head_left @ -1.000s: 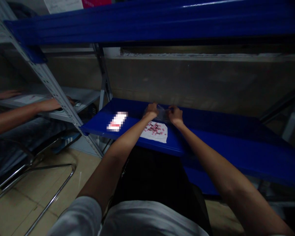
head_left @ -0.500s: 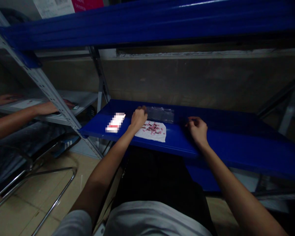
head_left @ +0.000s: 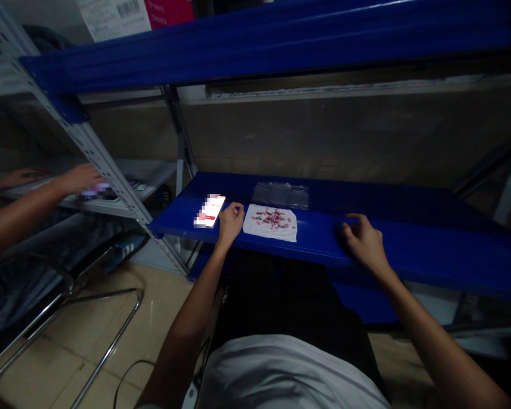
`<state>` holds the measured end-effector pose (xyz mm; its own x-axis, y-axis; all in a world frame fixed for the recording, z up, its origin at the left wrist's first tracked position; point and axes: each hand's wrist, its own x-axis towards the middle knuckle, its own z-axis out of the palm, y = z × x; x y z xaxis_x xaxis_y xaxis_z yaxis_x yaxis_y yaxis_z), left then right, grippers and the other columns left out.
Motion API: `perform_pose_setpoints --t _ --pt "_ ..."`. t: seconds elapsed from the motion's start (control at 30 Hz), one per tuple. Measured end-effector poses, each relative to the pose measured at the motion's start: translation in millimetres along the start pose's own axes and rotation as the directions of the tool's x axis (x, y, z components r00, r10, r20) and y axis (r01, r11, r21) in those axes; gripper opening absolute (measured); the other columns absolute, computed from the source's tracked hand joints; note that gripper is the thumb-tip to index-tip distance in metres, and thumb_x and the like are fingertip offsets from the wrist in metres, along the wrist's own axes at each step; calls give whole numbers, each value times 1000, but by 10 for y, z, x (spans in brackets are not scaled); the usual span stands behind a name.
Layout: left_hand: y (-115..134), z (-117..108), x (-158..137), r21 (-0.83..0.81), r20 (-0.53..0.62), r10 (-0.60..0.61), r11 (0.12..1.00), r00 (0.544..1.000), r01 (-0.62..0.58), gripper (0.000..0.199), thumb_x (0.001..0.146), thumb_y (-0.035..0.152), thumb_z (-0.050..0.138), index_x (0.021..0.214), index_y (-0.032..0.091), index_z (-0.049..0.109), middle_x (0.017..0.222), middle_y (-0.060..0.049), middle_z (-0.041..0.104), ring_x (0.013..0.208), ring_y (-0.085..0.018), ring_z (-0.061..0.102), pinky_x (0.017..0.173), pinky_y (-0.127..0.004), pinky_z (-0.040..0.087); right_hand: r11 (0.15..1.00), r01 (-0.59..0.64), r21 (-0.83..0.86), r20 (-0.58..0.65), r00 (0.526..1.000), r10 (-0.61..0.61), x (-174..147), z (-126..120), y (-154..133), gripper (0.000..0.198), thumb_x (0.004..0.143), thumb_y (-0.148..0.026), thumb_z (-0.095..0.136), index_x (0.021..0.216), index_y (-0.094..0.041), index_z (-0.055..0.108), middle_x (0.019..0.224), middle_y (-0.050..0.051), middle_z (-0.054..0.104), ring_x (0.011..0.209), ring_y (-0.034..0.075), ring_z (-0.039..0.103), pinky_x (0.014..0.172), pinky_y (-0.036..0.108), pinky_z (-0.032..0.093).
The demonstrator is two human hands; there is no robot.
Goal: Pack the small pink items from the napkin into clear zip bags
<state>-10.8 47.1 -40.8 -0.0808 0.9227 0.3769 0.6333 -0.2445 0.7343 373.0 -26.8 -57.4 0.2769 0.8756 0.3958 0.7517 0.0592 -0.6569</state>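
On the blue shelf board point(head_left: 315, 233) lies a white cloth or paper sheet point(head_left: 262, 229), with many small pink and dark pieces point(head_left: 272, 217) scattered over it. Just left of this sheet is my left hand point(head_left: 230, 222), its fingers curled in with nothing visible in them. A lit phone point(head_left: 215, 211) lies close by on that hand's left. Behind the sheet, a clear plastic bag point(head_left: 280, 195) lies flat. My right hand point(head_left: 366, 241) hovers at or rests on the board further right, apart from the sheet, thumb and forefinger apart and holding nothing visible.
A blue shelf beam point(head_left: 255, 48) crosses above, carrying a white and red box point(head_left: 123, 17). The grey perforated upright point(head_left: 97, 153) stands at the left. Beyond it, another person's hand point(head_left: 83, 177) is over a grey shelf, near a metal-framed chair point(head_left: 123, 292).
My left hand has drawn back from the sheet and bag to the sheet's left side. My right hand's forefinger has stretched out more. The view has shifted slightly.
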Motion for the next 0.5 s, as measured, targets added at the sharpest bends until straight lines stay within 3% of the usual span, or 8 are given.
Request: perform_pose_setpoints --t 0.23,0.5 --pt "-38 30 -37 40 64 110 993 992 -112 20 93 17 57 104 18 73 74 -1 66 70 -15 62 70 -24 43 997 -65 39 60 996 62 44 -25 56 24 88 -40 55 106 -27 65 79 11 76 75 33 71 76 47 50" --pt "-68 44 -43 54 53 144 988 988 -146 20 93 15 57 104 18 74 72 0 65 69 -15 62 69 -25 44 999 -40 -38 96 994 43 26 -34 13 27 90 -37 52 106 -22 68 84 8 76 77 27 70 77 40 49"
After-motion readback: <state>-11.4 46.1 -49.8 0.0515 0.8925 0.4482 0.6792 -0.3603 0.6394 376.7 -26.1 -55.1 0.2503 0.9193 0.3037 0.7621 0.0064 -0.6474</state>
